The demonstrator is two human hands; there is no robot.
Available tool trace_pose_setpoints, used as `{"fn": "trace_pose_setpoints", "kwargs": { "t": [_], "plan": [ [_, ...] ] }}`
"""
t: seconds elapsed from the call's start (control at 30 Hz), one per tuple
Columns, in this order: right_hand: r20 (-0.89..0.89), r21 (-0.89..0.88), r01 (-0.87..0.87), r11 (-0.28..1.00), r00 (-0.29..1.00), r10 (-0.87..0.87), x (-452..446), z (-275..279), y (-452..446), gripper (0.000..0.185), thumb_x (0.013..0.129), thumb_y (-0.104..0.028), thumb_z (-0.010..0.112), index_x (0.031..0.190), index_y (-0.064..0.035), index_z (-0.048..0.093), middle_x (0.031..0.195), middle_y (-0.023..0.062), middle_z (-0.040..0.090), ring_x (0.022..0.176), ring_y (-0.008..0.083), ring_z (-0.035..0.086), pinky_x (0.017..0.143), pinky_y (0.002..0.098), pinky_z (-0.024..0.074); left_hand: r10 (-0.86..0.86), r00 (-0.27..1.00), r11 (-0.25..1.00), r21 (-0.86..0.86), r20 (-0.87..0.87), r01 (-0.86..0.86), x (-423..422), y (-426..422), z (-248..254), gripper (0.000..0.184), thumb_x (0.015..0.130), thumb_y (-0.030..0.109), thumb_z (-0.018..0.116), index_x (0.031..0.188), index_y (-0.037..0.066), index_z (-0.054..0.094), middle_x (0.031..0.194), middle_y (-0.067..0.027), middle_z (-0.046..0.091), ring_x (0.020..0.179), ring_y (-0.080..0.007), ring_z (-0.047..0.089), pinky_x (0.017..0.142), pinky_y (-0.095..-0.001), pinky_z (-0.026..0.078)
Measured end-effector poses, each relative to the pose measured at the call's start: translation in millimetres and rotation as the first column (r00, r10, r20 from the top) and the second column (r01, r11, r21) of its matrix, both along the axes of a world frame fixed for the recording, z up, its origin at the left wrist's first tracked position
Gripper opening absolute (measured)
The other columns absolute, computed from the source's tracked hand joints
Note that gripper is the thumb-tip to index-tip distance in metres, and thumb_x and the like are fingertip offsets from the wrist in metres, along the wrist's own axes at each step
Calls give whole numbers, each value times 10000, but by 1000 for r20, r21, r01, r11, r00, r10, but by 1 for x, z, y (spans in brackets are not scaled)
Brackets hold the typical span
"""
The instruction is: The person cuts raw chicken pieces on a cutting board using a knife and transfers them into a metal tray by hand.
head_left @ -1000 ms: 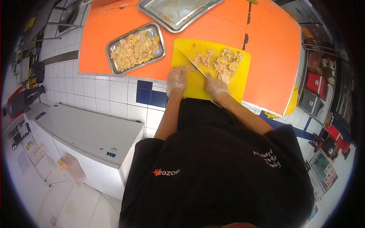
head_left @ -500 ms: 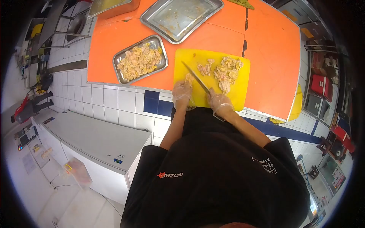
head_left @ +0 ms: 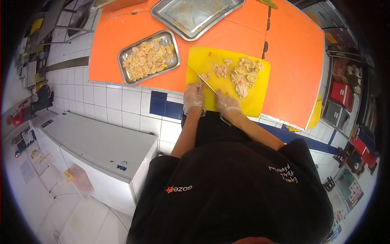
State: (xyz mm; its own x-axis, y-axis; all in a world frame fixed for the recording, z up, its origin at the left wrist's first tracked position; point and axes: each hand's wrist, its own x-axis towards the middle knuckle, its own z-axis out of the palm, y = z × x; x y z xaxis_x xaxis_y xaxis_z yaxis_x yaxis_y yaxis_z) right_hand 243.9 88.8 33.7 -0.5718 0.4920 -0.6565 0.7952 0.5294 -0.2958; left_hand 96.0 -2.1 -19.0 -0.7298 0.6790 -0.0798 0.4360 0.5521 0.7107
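Observation:
In a clear plastic glove, my right hand (head_left: 228,105) is closed round the handle of a knife (head_left: 208,83). The blade slants up and left across the left part of a yellow cutting board (head_left: 199,57). My left hand (head_left: 194,96), gloved too, has its fingers closed on a piece of pale raw meat (head_left: 205,76) beside the blade. Its grip is partly hidden. On the board lie a small cluster of cut meat (head_left: 221,69) and a larger heap of meat pieces (head_left: 245,76) to its right.
A metal tray (head_left: 178,61) of yellowish meat pieces stands left of the board on the orange table (head_left: 292,73). Behind is a larger metal tray (head_left: 195,24) with residue. A metal container (head_left: 122,5) is at the back left. A white chest freezer (head_left: 97,142) stands at left.
The knife blade has moved left and lower, to the meat at my left hand. My right hand has shifted slightly left. The whole view has tilted a little.

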Motion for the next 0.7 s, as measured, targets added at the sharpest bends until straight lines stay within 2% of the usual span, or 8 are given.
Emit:
{"fn": "trace_pose_setpoints", "kwargs": {
  "t": [0.13,0.27,0.3,0.37,0.43,0.53,0.6,0.7],
  "plan": [
    [9,3,-24,1000,1000,24,-46,-1,10,292,1049,-163,513,1317,-46,518,1029,258,782,973,422,785,825,540,615,-38,999,999,23,-35,38,-4,3,-4,79,929,115,746,972,49,739,962,-201,727,936,-419,707,843,-488,573],
    [-67,68,-25,997,997,29,30,10,-9,302,1038,-167,536,1315,-45,519,1014,250,784,964,412,789,808,532,617,61,996,997,51,63,-64,-2,4,4,94,942,142,732,975,54,740,970,-206,728,967,-416,707,850,-500,573],
    [27,54,-21,998,999,19,41,15,-11,286,1042,-170,530,1302,-51,528,1009,246,784,955,410,789,802,536,616,64,996,996,57,63,-68,-3,5,3,94,942,142,732,975,54,740,970,-206,728,967,-416,707,850,-500,573],
    [117,36,-11,999,993,7,39,14,-11,270,1046,-172,524,1290,-57,537,1003,242,783,946,409,788,796,539,615,-9,1000,1000,7,-14,9,-4,2,1,127,964,174,716,1019,68,759,1004,-213,738,982,-418,710,853,-500,577],
    [-94,73,-38,997,995,44,12,-1,-8,301,1059,-183,506,1335,-63,529,1053,264,777,981,423,782,827,556,608,-83,995,996,-48,-45,81,-10,1,-1,125,957,171,730,1018,68,767,1017,-210,749,970,-405,726,842,-482,581],
    [-22,28,28,999,999,-27,-45,-13,7,333,1050,-183,520,1363,-70,513,1038,264,777,946,427,783,798,563,611,-181,983,975,-141,-38,174,-15,1,6,152,972,176,718,1066,75,781,1051,-212,757,991,-401,729,859,-474,582],
    [-14,15,-9,1000,1000,9,-16,-9,2,391,1049,-180,510,1412,-40,484,1074,277,773,984,437,775,824,551,610,-216,976,962,-174,-4,212,-16,0,12,186,992,185,692,1115,83,786,1074,-217,754,1024,-410,716,887,-485,579],
    [59,20,-84,996,995,82,52,16,-7,446,1053,-181,495,1463,-9,454,1065,285,772,984,446,771,822,554,607,-7,992,993,-116,124,21,-11,1,10,175,990,176,680,1089,74,782,1075,-209,753,1018,-409,717,895,-486,578]
  ]
}}
